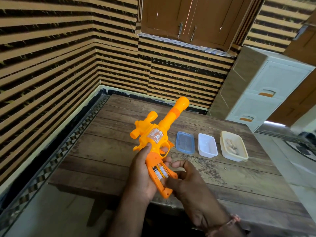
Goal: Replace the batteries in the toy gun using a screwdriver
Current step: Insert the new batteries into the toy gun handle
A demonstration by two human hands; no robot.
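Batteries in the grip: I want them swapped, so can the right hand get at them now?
Probably yes: the batteries lie exposed with no cover on, and the right hand has fingertips at the compartment's lower end.

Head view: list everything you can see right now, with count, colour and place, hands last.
orange plastic toy gun: one, orange-yellow, held above the table's near left part, barrel pointing away
batteries: at least two, in the open grip compartment
blue-rimmed clear plastic lid: one, on the table right of the gun
white plastic tub: one, right of the lid
cream plastic tub: one, rightmost, small items inside
wooden plank table: one, brown
white drawer unit: one, orange handles, far right
brown wall cupboard: one, top centre
left hand: grips the gun's handle
right hand: fingers at the batteries
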